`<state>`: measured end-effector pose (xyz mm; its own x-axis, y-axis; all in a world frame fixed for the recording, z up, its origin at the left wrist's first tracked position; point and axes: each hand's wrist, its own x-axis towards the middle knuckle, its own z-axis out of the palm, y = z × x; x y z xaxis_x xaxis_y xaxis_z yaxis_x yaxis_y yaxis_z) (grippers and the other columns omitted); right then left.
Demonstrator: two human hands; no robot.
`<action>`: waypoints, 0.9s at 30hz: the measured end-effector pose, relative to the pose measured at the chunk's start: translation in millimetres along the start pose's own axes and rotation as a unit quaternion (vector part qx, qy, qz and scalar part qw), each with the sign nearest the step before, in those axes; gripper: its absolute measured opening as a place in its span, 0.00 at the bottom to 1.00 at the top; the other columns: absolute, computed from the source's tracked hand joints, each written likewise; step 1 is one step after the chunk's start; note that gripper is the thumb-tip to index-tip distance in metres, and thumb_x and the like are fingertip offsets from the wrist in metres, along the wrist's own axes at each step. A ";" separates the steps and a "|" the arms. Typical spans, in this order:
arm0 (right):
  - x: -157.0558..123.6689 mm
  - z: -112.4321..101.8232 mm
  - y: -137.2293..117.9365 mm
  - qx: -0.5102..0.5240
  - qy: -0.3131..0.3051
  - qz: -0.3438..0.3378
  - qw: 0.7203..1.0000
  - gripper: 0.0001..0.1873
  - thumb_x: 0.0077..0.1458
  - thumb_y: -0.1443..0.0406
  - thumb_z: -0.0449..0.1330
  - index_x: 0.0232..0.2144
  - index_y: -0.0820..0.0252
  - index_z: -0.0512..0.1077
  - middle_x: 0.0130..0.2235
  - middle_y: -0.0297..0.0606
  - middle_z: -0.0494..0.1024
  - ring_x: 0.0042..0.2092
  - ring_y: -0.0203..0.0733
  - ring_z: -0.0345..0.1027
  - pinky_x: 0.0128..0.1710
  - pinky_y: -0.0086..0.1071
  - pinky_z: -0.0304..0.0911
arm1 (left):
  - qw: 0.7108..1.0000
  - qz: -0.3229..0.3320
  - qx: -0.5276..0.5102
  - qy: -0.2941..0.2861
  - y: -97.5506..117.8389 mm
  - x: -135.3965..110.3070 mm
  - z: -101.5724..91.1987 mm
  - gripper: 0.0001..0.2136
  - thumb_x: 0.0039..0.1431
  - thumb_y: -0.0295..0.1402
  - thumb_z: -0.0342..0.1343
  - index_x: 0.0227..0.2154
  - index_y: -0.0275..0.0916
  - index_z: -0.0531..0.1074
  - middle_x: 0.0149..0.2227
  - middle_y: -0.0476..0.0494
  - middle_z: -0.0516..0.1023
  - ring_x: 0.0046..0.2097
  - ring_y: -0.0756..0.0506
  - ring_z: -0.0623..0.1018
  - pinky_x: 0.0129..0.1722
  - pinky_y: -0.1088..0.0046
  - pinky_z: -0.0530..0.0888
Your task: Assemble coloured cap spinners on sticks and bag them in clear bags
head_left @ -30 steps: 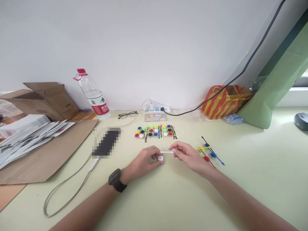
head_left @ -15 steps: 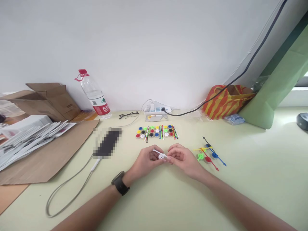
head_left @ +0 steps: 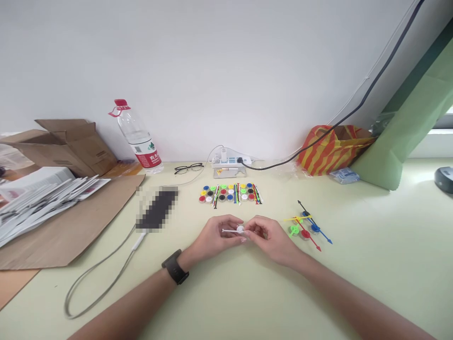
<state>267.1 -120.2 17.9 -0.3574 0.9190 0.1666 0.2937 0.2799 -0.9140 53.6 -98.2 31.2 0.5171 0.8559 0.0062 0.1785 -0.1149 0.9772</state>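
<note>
Between my hands is a small white round base [head_left: 240,228] with a white arrow pointer [head_left: 230,231] lying across it. My left hand [head_left: 212,238] closes round the base from the left, thumb below. From the other side my right hand [head_left: 271,236] pinches the pointer's end by the base; its fingertips partly hide how the two parts meet. Beyond my hands, several round bases with coloured tops [head_left: 222,198] and bundles of coloured pointers [head_left: 237,194] lie in rows. Bases fitted with arrows, among them a red spinner [head_left: 305,234] and a blue spinner [head_left: 314,229], are grouped right of my right hand.
At the left are a phone [head_left: 161,208] with a cable, a cardboard sheet [head_left: 85,226] under papers, and a carton [head_left: 71,146]. A water bottle [head_left: 143,148], glasses [head_left: 189,168], a power strip [head_left: 231,161] and a striped bag [head_left: 329,148] stand along the wall.
The white pointer has turned from slanting up to the left to lying nearly level. Both hands stay together around the base, and the view has shifted slightly.
</note>
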 end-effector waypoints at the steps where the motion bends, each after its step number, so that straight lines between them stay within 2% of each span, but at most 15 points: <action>1: -0.3 0.2 -0.5 -0.010 0.006 -0.008 1.000 0.09 0.64 0.58 0.59 0.36 0.56 0.75 0.35 0.36 0.75 0.34 0.39 0.65 0.31 0.32 0.60 | 1.000 0.005 0.006 0.001 1.3 -0.2 0.3 0.17 0.55 0.42 0.69 0.43 0.37 0.79 0.43 0.40 0.83 0.45 0.42 0.82 0.49 0.62 0.80; 5: -1.5 -0.5 -3.0 -0.044 0.017 -0.027 0.999 0.08 0.65 0.61 0.58 0.36 0.55 0.76 0.36 0.36 0.74 0.33 0.39 0.65 0.32 0.32 0.60 | 1.000 0.012 0.018 0.009 0.8 0.0 0.4 0.16 0.60 0.44 0.65 0.44 0.38 0.78 0.44 0.40 0.82 0.45 0.42 0.82 0.49 0.62 0.80; 12: -1.5 -3.9 -1.4 -0.068 0.004 -0.033 0.997 0.07 0.64 0.64 0.58 0.34 0.55 0.75 0.35 0.37 0.73 0.33 0.39 0.64 0.31 0.33 0.60 | 0.999 0.017 0.029 0.014 -5.1 0.5 0.1 0.18 0.58 0.43 0.67 0.45 0.37 0.76 0.42 0.40 0.82 0.43 0.42 0.82 0.49 0.60 0.80; 22: -2.6 -2.6 0.5 -0.074 -0.017 -0.027 0.997 0.07 0.63 0.65 0.58 0.33 0.56 0.75 0.36 0.37 0.75 0.33 0.39 0.66 0.31 0.33 0.60 | 0.997 0.050 0.058 0.017 -3.7 -2.1 3.1 0.13 0.61 0.40 0.65 0.43 0.38 0.76 0.44 0.41 0.82 0.44 0.43 0.82 0.49 0.63 0.80; 27: -3.1 -2.1 2.5 -0.077 -0.012 -0.033 0.996 0.07 0.64 0.65 0.57 0.34 0.55 0.75 0.36 0.37 0.74 0.33 0.39 0.66 0.32 0.33 0.60 | 0.996 0.059 0.069 0.015 -3.3 -3.1 5.4 0.12 0.64 0.39 0.63 0.46 0.39 0.77 0.45 0.42 0.83 0.48 0.42 0.82 0.51 0.63 0.80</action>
<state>270.8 -121.8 15.9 -0.4002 0.8911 0.2140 0.4001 0.3800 -0.8340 55.9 -103.2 26.8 0.5161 0.8471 0.1268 0.2327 -0.2812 0.9310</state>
